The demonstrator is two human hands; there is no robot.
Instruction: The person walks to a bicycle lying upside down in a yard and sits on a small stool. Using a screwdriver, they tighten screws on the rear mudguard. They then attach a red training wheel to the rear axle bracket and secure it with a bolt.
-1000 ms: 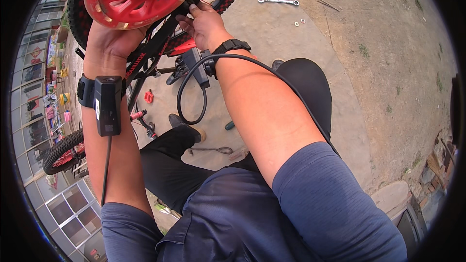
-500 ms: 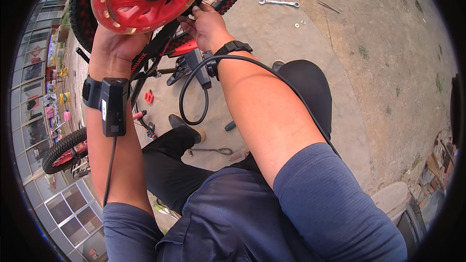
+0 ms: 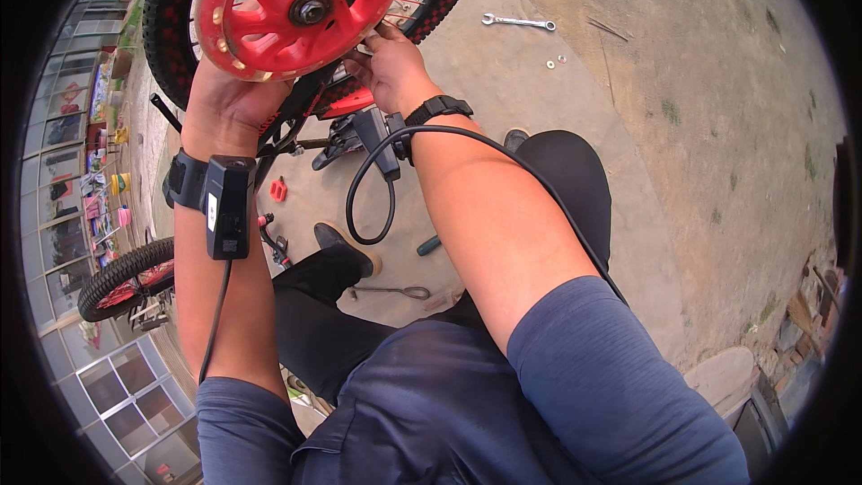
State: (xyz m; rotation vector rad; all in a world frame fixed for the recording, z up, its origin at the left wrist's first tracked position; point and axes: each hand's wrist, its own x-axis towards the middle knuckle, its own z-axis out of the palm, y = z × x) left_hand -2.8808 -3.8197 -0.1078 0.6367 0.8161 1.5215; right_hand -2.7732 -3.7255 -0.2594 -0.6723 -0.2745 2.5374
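Note:
A small red plastic wheel (image 3: 256,45) with a dark axle nut at its hub is at the top, in front of a bicycle's black-tyred wheel (image 3: 168,45). My left hand (image 3: 241,106) reaches up under its lower left edge, palm showing; the fingers are hidden behind it. At the red wheel's lower right, my right hand (image 3: 395,63) has its fingers bent and drawn together near the dark bicycle frame (image 3: 301,99). What lies between those fingertips is too small and covered to make out.
On the concrete lie a combination wrench (image 3: 519,22), two small washers or nuts (image 3: 551,64), a red pedal (image 3: 278,189), a green-handled tool (image 3: 429,245) and a looped metal rod (image 3: 395,291). Another bicycle wheel (image 3: 108,283) stands at left. A black cable (image 3: 539,180) runs along my right arm.
The red wheel and both hands sit slightly lower and farther right in the picture, and the background has shifted a little too. Both hands keep about the same places on the bicycle.

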